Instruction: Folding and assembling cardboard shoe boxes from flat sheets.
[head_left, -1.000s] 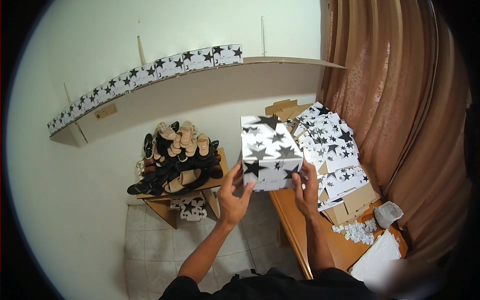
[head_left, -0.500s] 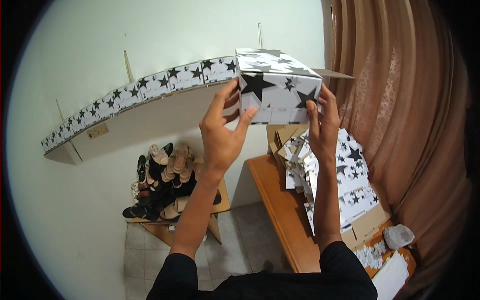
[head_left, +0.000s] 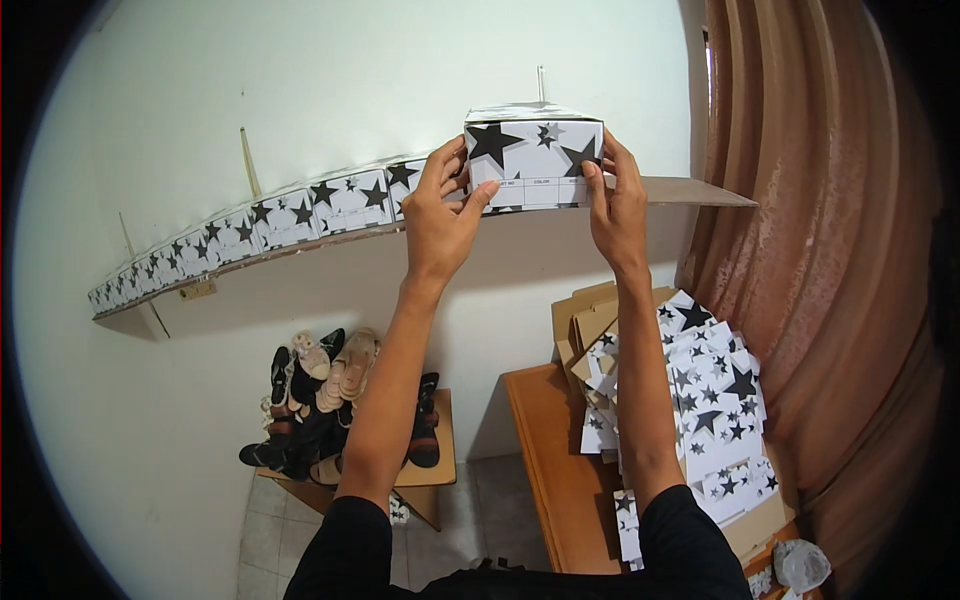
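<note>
**Star box going onto the shelf**

Overhead, a long wall shelf [head_left: 690, 190] is carrying a row of star-printed boxes [head_left: 300, 210] along its left part. On the tabletop [head_left: 545, 470] at the right, flat star-printed cartons [head_left: 715, 400] are waiting, many yet unfolded. The folded star box [head_left: 535, 155] is sitting at the row's right end, the left hand [head_left: 440, 215] and right hand [head_left: 615, 205] gripping its sides; release remains.

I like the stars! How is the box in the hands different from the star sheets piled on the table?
The box is folded into shape and held up at the shelf; the star sheets lie flat, stacked messily. The box is one; the sheets are many. Both are white with black stars.
</note>
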